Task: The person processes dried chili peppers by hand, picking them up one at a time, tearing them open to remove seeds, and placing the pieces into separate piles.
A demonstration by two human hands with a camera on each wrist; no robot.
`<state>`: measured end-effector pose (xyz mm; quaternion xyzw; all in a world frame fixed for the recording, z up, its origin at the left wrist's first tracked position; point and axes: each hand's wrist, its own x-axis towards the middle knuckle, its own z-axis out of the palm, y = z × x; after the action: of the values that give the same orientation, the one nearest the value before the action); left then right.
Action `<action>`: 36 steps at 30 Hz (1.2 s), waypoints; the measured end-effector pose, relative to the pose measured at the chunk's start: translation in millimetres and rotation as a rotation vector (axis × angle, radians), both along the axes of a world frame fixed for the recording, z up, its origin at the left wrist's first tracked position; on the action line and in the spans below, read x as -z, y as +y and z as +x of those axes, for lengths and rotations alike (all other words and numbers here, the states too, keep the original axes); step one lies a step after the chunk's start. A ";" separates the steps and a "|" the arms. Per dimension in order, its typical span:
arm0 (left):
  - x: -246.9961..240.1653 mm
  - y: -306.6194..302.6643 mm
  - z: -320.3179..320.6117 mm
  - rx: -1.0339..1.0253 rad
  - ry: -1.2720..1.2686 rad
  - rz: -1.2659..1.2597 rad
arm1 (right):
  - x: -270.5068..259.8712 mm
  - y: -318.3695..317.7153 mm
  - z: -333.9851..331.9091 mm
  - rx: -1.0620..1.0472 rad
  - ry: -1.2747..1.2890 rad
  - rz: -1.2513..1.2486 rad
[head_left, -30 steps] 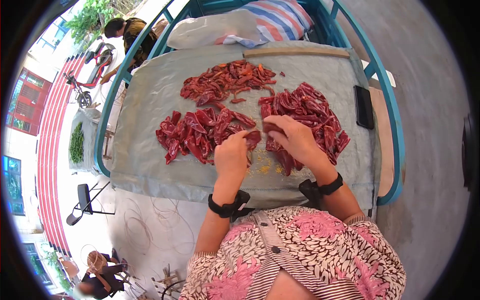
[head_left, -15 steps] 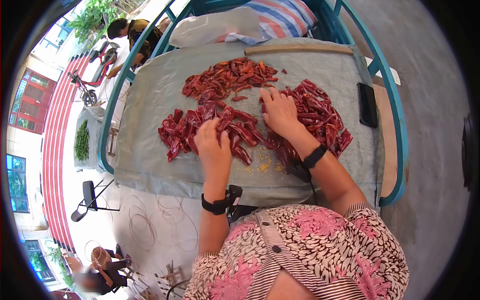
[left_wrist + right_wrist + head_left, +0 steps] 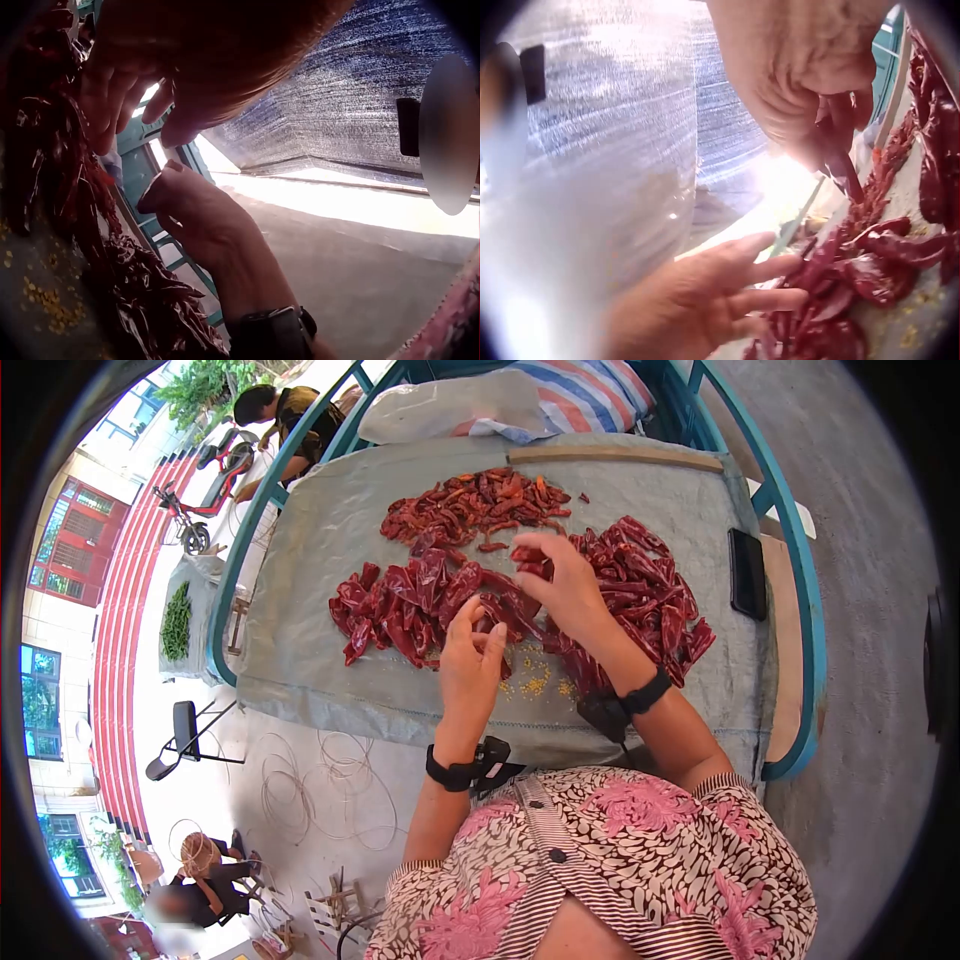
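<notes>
My right hand (image 3: 572, 592) pinches a dried red chili pepper (image 3: 843, 174) between thumb and fingers, above the inner edge of the right chili pile (image 3: 650, 585). My left hand (image 3: 468, 665) is over the near right side of the left chili pile (image 3: 385, 610). In the right wrist view its fingers (image 3: 776, 300) are spread and hold nothing. Large, shiny, dark red peppers make up both near piles. Farther back lies a pile of smaller, more orange-red chilies (image 3: 480, 503).
A grey sheet (image 3: 300, 670) covers the work surface, with yellow seeds (image 3: 535, 682) scattered near the middle. At the right lies a phone (image 3: 747, 575). A wooden strip (image 3: 615, 455) and a striped sack (image 3: 590, 400) are at the back. Blue-green rails (image 3: 800, 620) flank the surface.
One second ago both hands were close together at the middle, with peppers. They parted, the left over its pile and the right farther back; now the left is nearer again and the right holds a pepper.
</notes>
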<state>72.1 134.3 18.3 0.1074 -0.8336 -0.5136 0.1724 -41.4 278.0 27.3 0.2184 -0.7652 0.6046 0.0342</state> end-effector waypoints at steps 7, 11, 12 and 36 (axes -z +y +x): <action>13.4 15.0 -1.7 0.167 -0.084 0.282 | 22.4 3.6 26.2 -0.185 -0.304 -0.069; 7.9 7.1 5.3 0.088 -0.178 0.018 | 39.5 12.9 24.0 -0.121 -0.441 -0.123; 8.1 4.1 5.6 0.064 -0.160 0.006 | 43.6 16.1 19.6 -0.067 -0.415 -0.101; 8.3 -22.4 -4.9 0.343 0.080 0.016 | 5.3 23.3 44.7 0.127 0.098 0.354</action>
<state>67.2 111.8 10.0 -0.0558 -0.8281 -0.5460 0.1145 3.3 301.4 22.0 0.2016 -0.8692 0.4459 0.0708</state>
